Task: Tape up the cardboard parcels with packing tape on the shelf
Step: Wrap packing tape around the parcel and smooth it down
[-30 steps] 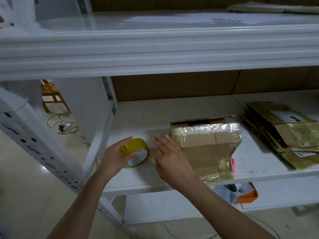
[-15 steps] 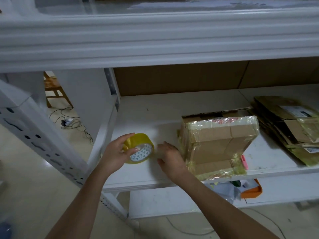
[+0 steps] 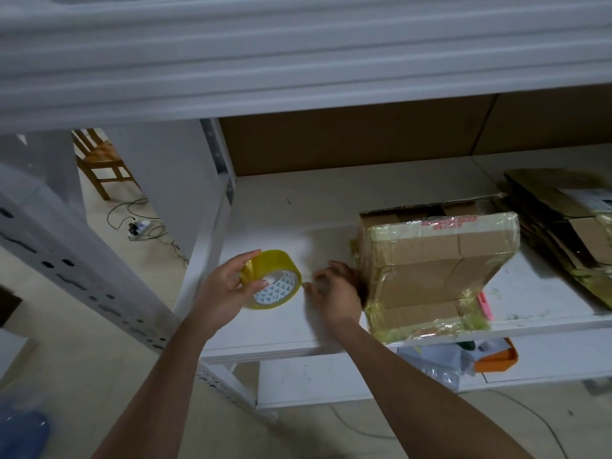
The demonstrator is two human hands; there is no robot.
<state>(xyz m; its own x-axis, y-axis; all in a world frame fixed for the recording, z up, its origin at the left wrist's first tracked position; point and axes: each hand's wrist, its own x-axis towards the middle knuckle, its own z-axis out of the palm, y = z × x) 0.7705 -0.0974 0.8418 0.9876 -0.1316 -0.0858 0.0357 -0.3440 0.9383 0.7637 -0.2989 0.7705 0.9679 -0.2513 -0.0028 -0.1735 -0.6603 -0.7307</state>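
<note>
Right of both hands: cardboard parcel [image 3: 437,270], touching right hand [image 3: 334,293], which pinches tape end; left hand [image 3: 225,289] grips tape roll [image 3: 273,283].

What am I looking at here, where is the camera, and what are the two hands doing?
There is no machine: a person wears one camera on the head, looking down at their own bare hands in front of a white metal shelf. The left hand holds a roll of yellow packing tape. The right hand, fingers curled, seems to pinch the tape's loose end beside the roll, though blur hides the strip. Next to it lies a cardboard parcel already partly wrapped in tape. Further right lies a pile of flattened cardboard.
</note>
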